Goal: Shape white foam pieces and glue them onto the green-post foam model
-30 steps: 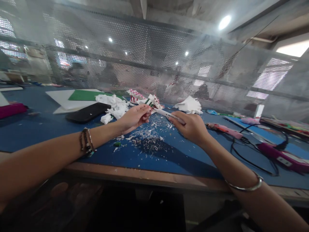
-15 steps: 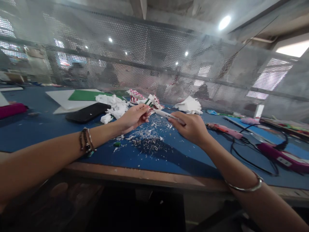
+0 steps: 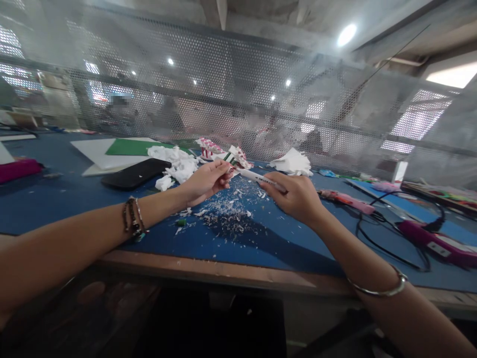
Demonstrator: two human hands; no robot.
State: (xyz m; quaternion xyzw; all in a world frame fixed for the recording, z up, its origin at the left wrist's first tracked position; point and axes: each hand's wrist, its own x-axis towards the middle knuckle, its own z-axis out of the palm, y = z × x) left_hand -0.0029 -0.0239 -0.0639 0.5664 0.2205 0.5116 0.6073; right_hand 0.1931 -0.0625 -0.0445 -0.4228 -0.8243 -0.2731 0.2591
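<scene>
My right hand is closed around a slim white pen-shaped tool with dark lettering on its barrel. Its tip points left and reaches my left fingertips. My left hand pinches a small green-and-white piece, partly hidden by the fingers; its exact kind cannot be made out. Beneath both hands, white shavings are scattered over the blue table mat. A little green bit lies among them, to the left.
Left of centre are a black phone-like slab, crumpled white paper and a green sheet. White sheets stand behind my right hand. At right lie a pink corded tool and a purple power strip. A perforated screen rises behind.
</scene>
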